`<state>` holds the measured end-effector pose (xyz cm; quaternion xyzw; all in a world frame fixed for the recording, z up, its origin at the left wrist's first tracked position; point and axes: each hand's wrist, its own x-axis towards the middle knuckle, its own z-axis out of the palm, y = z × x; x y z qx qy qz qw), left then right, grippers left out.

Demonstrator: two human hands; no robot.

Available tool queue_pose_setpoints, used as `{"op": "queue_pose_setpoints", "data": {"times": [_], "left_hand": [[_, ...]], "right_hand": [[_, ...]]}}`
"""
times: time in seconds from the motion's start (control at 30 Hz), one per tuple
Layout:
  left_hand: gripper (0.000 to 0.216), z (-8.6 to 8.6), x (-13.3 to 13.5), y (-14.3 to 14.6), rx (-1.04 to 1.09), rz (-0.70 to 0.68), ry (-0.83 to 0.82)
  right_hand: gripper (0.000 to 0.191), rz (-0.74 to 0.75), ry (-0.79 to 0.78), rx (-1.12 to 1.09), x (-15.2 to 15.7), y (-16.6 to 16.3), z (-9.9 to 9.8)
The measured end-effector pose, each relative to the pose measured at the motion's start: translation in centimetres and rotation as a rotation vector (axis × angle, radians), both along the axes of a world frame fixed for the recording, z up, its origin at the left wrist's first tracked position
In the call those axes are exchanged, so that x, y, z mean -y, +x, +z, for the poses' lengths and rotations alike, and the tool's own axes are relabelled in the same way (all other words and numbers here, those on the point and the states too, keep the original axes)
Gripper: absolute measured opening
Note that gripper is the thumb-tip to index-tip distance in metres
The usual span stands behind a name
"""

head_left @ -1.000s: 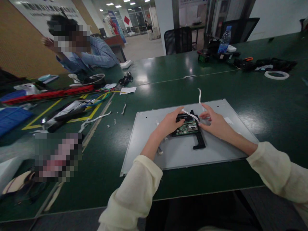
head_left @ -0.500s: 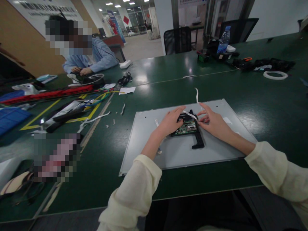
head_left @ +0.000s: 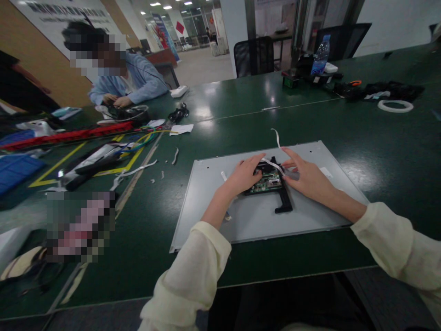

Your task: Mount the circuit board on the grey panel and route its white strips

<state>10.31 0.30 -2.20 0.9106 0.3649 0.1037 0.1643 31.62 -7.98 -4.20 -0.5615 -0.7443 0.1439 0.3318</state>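
Observation:
A green circuit board (head_left: 267,185) in a black plastic frame (head_left: 285,200) lies on a grey metal panel (head_left: 255,225). My left hand (head_left: 244,174) bends over the frame's left side, thumb at the board and fingertips at its far edge, by one end of a white tape strip (head_left: 273,164). That strip runs to my right hand (head_left: 305,174), whose fingers close on it at the frame's right side. A free white end (head_left: 276,137) sticks up beyond my right fingertips. Another short white piece (head_left: 223,176) shows behind my left wrist.
White scraps (head_left: 175,156) lie left of the panel, near a blurred-out pink item (head_left: 84,225) and a cable bundle (head_left: 93,165). A co-worker (head_left: 129,82) sits across the table at far left. Far right are a water bottle (head_left: 321,56) and a white ring (head_left: 395,106).
The strip's free end has swung slightly left and down, and my right fingers have shifted slightly. My left hand, the board and the panel look unchanged.

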Motion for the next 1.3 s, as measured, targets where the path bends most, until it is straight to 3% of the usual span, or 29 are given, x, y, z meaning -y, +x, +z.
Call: {"op": "queue_pose_setpoints", "data": {"times": [0.37,0.67,0.9,1.1,1.3], "left_hand": [[0.054,0.3,-0.1,-0.1,-0.115,-0.042,-0.030],[0.056,-0.1,-0.2,-0.1,-0.081,-0.033,-0.038],[0.055,0.1,-0.2,-0.1,-0.103,-0.035,-0.044],[0.054,0.2,-0.1,0.0,-0.107,-0.029,-0.034],[0.053,0.1,-0.1,-0.1,-0.102,-0.019,-0.039]], "right_hand": [[0.074,0.014,0.011,0.001,0.2,0.3,0.0],[0.071,-0.020,0.010,0.269,0.6,0.3,0.5],[0.058,-0.043,0.058,0.455,1.1,0.5,0.8],[0.059,-0.042,0.107,0.346,1.0,0.9,0.8],[0.062,-0.044,0.057,0.094,1.2,0.8,1.0]]}}
